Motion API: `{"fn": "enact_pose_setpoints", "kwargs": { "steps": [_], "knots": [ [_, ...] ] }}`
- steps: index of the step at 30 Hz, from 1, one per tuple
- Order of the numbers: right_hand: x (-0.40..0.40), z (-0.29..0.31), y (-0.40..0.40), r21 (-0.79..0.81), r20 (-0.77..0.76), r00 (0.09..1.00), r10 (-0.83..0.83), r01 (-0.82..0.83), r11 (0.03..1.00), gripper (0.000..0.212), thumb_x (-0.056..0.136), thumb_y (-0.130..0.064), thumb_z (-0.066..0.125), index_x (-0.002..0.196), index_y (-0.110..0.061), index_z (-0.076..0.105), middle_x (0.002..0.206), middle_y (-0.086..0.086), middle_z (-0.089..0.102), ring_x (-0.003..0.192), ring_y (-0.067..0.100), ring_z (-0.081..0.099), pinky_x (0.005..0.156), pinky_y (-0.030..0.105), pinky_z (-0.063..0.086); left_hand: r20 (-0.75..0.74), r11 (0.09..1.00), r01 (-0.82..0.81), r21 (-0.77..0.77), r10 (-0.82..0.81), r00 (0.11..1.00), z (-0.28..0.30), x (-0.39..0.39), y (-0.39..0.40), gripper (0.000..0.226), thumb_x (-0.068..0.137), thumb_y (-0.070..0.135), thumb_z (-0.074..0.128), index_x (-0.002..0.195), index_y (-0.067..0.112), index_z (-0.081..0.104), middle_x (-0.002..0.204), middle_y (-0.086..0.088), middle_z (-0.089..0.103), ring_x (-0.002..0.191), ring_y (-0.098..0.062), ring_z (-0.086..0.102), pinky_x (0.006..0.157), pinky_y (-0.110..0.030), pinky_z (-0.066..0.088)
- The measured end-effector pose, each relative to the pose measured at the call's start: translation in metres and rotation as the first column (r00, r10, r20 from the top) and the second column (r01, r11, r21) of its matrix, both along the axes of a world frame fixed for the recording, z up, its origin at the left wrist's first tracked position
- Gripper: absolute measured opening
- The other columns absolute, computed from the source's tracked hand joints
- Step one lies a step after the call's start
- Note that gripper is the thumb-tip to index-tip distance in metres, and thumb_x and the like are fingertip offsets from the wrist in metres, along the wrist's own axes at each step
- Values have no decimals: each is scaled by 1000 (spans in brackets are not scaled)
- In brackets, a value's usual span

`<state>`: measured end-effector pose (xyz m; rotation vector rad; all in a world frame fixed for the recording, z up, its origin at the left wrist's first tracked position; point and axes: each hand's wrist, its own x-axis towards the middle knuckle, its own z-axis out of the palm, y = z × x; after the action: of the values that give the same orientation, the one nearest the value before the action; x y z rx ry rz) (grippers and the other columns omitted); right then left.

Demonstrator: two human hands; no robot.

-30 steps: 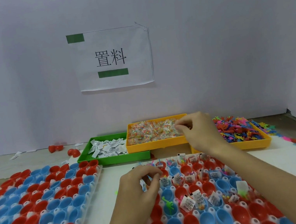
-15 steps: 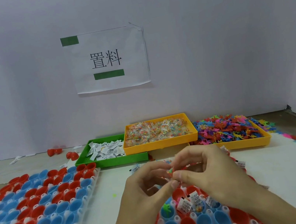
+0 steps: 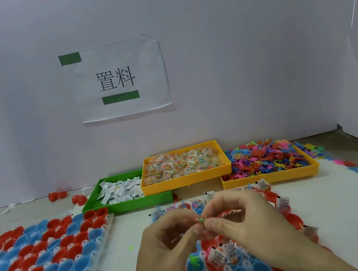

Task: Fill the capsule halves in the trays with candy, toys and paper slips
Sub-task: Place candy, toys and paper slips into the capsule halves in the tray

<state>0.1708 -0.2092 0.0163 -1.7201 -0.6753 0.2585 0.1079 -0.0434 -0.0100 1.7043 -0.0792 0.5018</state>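
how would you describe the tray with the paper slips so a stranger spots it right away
Start at the white paper sign taped to the wall, then look straight down to the three shallow plastic trays at the table's back edge. The leftmost one is the green rectangular plastic tray, holding small white printed paper slips. Both its neighbours are yellow; it alone is green.

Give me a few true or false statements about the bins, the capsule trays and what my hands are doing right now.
1. The slips lie in a green bin. True.
2. The candy bin is blue. False: it is yellow.
3. Both hands pinch one small candy, left hand and right hand together. True.
4. The left tray holds filled capsule halves. False: its halves look empty.
5. The toys sit left of the slips. False: far right.
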Motion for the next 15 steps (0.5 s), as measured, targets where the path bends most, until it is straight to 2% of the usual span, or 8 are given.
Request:
{"fn": "enact_pose_setpoints", "kwargs": {
  "steps": [4,6,10,15],
  "knots": [
    [-2,-2,2,31,-52,999,5,-4,1000,2,90,-21,72,89,-23,71,85,-6,75,76,15,75,69,23,59,13,1000,5,-28,-5,1000,1,-1,-1,12,72,15,72,84,14,76,72,-18,70,64,-27,66,60,-36,54],
    [-1,-4,3,4,-52,999,-9,9,1000,3,89,-24,72,91,-22,70,85,-6,75,73,14,75,67,22,59,17,999,10,-46,-9,1000,1,-1,-1,12,72,13,72,84,12,76,68,-17,68,62,-26,66,61,-36,55],
    [0,-6,3,13,-72,997,-14,15,1000,5,89,-15,72,91,-19,69,81,0,75,69,18,75,61,23,57,14,998,13,-53,-13,1000,2,-1,-3,16,71,12,72,86,13,78,65,-14,66,60,-24,65,62,-34,56],
    [1,-8,4,50,-66,998,-11,14,999,12,88,-7,72,88,-19,71,79,5,75,69,22,74,63,25,59,24,997,13,-80,-11,1000,4,-1,-3,20,71,5,71,85,16,80,65,-14,66,58,-23,65,61,-31,57]
  ]
}}
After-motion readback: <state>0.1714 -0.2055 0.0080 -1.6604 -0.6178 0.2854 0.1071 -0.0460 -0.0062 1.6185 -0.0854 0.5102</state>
